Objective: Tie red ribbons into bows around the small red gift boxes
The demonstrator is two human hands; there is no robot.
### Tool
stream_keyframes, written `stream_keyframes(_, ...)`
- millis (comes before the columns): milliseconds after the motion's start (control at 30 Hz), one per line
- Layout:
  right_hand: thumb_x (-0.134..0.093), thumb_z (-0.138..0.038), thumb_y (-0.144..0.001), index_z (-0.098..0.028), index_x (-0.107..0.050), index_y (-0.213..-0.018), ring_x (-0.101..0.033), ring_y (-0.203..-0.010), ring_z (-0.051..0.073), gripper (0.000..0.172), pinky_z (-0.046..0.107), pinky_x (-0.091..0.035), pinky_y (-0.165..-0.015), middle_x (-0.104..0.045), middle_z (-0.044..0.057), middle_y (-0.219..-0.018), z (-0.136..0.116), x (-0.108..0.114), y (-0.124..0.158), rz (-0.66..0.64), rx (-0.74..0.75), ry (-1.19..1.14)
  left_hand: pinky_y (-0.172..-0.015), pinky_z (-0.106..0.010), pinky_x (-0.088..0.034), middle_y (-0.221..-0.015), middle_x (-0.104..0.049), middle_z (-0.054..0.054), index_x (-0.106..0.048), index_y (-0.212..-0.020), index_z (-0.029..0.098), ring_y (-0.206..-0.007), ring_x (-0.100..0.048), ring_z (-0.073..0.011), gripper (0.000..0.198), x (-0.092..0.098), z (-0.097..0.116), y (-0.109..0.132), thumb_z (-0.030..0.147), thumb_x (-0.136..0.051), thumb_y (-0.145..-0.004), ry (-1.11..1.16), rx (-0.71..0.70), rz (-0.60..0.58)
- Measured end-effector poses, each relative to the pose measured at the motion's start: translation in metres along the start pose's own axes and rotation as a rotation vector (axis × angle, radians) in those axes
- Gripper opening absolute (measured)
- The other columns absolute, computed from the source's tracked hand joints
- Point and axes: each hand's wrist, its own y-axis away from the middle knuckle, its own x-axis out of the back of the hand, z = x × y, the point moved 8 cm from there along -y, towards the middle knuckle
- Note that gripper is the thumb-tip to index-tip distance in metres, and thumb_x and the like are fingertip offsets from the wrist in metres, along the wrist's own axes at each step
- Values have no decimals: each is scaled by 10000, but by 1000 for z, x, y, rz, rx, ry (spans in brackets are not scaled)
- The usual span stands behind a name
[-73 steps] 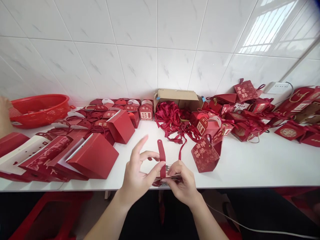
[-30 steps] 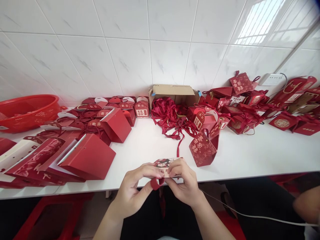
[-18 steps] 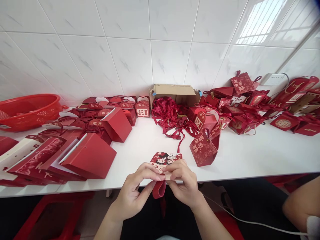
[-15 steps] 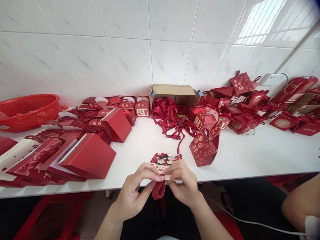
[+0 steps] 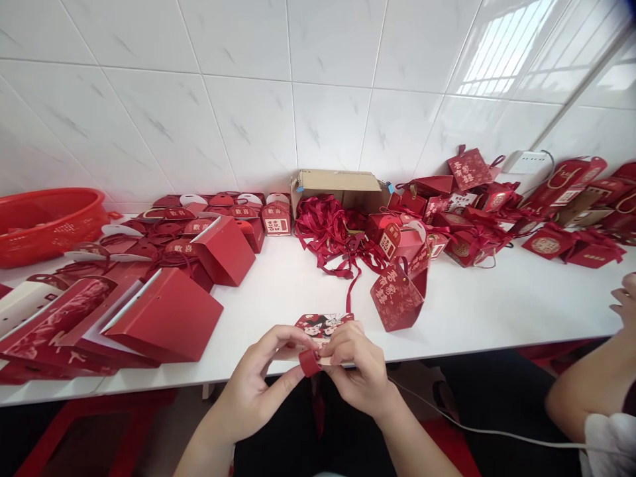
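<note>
Red strap [image 5: 310, 363] first: half a second ago I saw its loop hanging below the fingers; now it is curled up higher, its broad outer side facing my camera, right at the near edge of the printed panel [image 5: 325, 323]. That panel shows less of its picture than it did, just a shallow strip above the knuckles. It sits between my two hands and slightly beyond them, over the table's front edge; I cannot tell whether it touches the tabletop.

My left hand [image 5: 256, 384] has the strap pinched, thumb below and fingertips above, the palm side hollow. My right hand [image 5: 362, 371] is closed narrowly on the panel's near edge, its fingertips close beside the left ones.

Past the panel, a thin ribbon [image 5: 352, 291] runs back to the ribbon pile [image 5: 320, 222], which spills out of a carton [image 5: 340, 180]. To the right of the panel stands a handled box [image 5: 397, 299], well clear of the fingers. To the left, large open boxes [image 5: 166, 315] lean in a row on the white table [image 5: 281, 291], with a red basket [image 5: 50, 225] behind them. At far right, more of another person's hand [image 5: 627, 298] has come into view.
</note>
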Motion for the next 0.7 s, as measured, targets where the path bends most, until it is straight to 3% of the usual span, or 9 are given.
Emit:
stream_keyframes(233,-625,-36,-766,-223,-457,-798,-583,-654,147,254,349,-402,-694,-644,-14,-724,15,-2,12,70,-220,16,-794,-244,-558,-857,-679,-2,-541,-946,223,-838,-672,-142,162,3,-18,3,140,-616,-829,115,62,215)
stream_keyframes(367,-645,-64,-778,-231,-460,-805,-588,-671,140,251,335,-413,-718,-647,-30,-733,20,1,16,117,-263,-14,-781,-229,-560,-836,-695,2,-557,-923,225,-811,-680,-136,144,1,-20,6,152,-625,-819,108,57,293)
stream_keyframes(467,-661,-125,-797,-256,-511,-947,-619,-808,169,249,325,-479,-741,-660,9,-864,30,6,22,50,-312,-49,-773,-218,-560,-847,-695,-1,-569,-909,225,-826,-682,-138,128,3,-19,7,157,-626,-818,82,43,354)
stream_keyframes(600,-686,-203,-793,-264,-525,-1147,-603,-997,213,394,363,-494,-854,-650,59,-1064,48,16,41,-130,-406,119,-756,-245,-566,-878,-689,-17,-564,-904,223,-837,-683,-162,114,8,-25,5,211,-636,-816,97,65,436)
stream_keyframes(700,-665,-247,-809,-241,-574,-1081,-623,-955,212,286,346,-505,-830,-671,56,-1021,64,37,58,-70,-464,260,-884,-321,-529,-1063,-676,-53,-534,-1099,254,-1018,-646,-203,286,0,-31,0,241,-626,-829,48,73,368)
